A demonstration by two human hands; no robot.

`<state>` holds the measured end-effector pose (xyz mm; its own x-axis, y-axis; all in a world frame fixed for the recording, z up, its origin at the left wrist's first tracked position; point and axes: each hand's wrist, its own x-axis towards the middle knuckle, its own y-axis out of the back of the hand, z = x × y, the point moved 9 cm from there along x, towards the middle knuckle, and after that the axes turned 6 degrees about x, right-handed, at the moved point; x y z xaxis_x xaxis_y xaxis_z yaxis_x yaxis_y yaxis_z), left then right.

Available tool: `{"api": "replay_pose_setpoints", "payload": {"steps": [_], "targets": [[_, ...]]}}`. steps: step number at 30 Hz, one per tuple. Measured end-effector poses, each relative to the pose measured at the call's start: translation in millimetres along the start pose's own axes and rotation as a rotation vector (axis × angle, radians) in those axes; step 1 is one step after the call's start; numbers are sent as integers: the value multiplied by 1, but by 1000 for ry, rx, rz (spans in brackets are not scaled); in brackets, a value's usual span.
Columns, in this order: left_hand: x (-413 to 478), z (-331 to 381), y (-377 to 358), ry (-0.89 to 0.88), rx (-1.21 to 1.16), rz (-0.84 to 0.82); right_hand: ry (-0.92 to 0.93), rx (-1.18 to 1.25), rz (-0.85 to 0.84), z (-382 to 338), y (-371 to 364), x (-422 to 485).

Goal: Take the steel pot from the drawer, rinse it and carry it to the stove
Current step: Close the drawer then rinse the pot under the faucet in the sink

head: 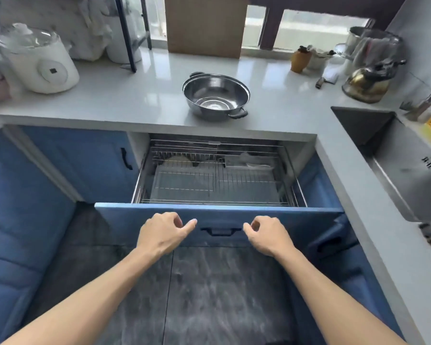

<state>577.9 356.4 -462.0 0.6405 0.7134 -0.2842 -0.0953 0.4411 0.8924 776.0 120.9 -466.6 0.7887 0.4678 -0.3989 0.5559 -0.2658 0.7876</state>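
1. My left hand (pixel 163 232) and right hand (pixel 266 235) hover at the blue drawer front (pixel 219 217), one on each side of its small dark pull handle (pixel 220 231). Both are loosely curled, grasping nothing; whether the fingertips touch the panel I cannot tell.
2. Hands set symmetrically about the handle: my guess is this suits an even push to shut the drawer.
3. The drawer stands open ahead of my hands. Its wire rack (pixel 217 180) holds pale dishes at the far end; no pot in it.
4. The steel pot (pixel 215 95) sits upright on the countertop (pixel 135 100), beyond the drawer and straight ahead of both hands, well apart from them. Parked there, it frees both hands for the drawer.
5. The sink (pixel 403 170) lies off to my right hand's side, farther along; rinsing is not yet done. No stove in sight.
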Motion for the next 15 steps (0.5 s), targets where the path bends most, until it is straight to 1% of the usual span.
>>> {"api": "replay_pose_setpoints", "payload": {"steps": [7,9,11,15], "targets": [[53,-9,-149,50,-114,-24,-3,186,-43,68,-116,75],[69,-6,-183,65,-187,-39,-2,244,-46,80,-140,94],[82,-4,-213,79,-266,-45,1,332,-39,89,-157,108],[100,-3,-247,127,-320,-8,11,542,10,102,-180,129]]}}
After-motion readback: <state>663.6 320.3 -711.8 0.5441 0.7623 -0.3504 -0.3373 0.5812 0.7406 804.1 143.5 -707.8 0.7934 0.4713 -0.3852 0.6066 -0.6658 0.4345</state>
